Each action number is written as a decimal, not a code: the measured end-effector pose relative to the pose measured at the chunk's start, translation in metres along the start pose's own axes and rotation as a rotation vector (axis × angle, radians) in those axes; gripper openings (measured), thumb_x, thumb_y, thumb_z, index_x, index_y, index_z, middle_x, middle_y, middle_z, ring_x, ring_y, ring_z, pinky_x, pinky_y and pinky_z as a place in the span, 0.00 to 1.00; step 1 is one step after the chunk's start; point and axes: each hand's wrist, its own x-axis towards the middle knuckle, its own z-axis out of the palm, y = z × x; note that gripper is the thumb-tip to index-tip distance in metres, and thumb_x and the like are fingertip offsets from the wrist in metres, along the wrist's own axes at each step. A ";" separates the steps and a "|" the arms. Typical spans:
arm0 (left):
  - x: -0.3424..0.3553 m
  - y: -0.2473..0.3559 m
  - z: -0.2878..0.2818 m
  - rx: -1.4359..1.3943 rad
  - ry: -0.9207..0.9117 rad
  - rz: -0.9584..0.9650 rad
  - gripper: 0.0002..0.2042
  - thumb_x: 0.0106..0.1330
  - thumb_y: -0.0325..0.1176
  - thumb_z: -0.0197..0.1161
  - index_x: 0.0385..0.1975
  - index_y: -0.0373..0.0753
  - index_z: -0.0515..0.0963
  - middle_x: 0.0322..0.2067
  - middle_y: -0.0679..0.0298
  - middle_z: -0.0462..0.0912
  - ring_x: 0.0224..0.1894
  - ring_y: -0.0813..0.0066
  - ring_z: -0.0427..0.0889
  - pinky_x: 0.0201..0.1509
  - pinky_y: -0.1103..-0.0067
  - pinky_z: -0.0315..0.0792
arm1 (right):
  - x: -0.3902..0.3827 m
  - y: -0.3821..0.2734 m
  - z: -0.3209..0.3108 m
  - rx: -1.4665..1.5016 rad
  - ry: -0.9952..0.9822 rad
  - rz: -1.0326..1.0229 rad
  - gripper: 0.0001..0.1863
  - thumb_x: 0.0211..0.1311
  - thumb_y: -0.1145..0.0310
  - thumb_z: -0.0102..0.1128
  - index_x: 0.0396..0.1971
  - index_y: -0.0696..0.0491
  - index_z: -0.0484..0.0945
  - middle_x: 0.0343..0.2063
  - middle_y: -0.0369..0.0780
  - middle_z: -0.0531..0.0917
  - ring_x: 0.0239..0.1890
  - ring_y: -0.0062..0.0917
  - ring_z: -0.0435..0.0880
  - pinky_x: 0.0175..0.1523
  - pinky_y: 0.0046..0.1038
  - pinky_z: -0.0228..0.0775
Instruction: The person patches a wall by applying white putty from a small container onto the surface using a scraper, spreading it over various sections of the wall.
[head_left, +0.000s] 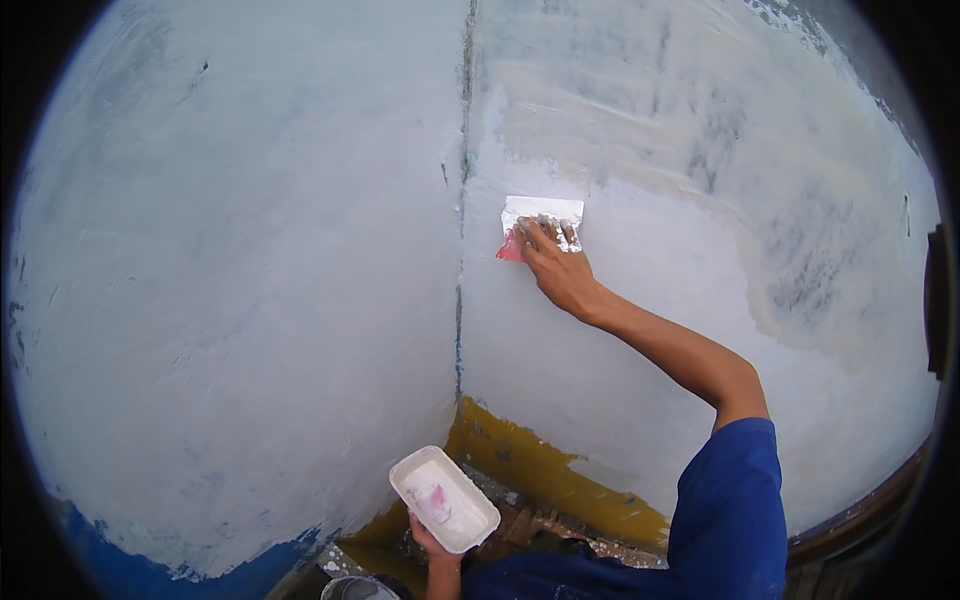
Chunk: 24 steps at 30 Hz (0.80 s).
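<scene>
My right hand [556,262] is stretched up to the right-hand wall, its fingers pressed on a wide flat putty knife [545,208] with a metal blade and a red part. The blade lies against the wall, which carries smooth pale filler [620,240] around it. Low in the view, my left hand [432,540] grips a white rectangular tray [478,512] from below and the side. White paste with a pinkish patch [437,500] lies in the tray. Most of the left fingers are hidden under it.
Two whitish walls [250,250] meet at a dark vertical corner joint [462,200]. A mustard-yellow band [540,465] runs along the right wall's foot; blue paint [120,560] shows at lower left. A bucket [358,588] stands at the bottom. A dark object [938,300] sits at the right edge.
</scene>
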 end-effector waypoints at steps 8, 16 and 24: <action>0.007 -0.002 -0.014 -0.039 0.036 -0.014 0.32 0.71 0.57 0.42 0.67 0.42 0.63 0.60 0.54 0.74 0.58 0.50 0.77 0.61 0.51 0.72 | 0.118 0.071 -0.114 -0.061 0.366 0.049 0.25 0.51 0.83 0.53 0.53 0.57 0.76 0.48 0.42 0.79 0.56 0.38 0.76 0.59 0.42 0.70; 0.004 -0.001 0.004 -0.036 -0.004 -0.049 0.32 0.70 0.57 0.42 0.67 0.41 0.63 0.59 0.53 0.74 0.57 0.51 0.77 0.60 0.51 0.72 | 0.060 0.008 -0.022 0.009 -0.028 0.039 0.26 0.62 0.79 0.46 0.62 0.60 0.68 0.58 0.49 0.72 0.64 0.40 0.71 0.69 0.47 0.58; 0.003 0.004 -0.019 0.033 -0.005 -0.110 0.32 0.70 0.57 0.41 0.68 0.42 0.62 0.60 0.54 0.73 0.59 0.48 0.76 0.61 0.50 0.72 | -0.063 -0.111 -0.038 0.966 -0.139 0.423 0.28 0.53 0.82 0.50 0.58 0.58 0.73 0.47 0.47 0.80 0.51 0.43 0.76 0.62 0.39 0.66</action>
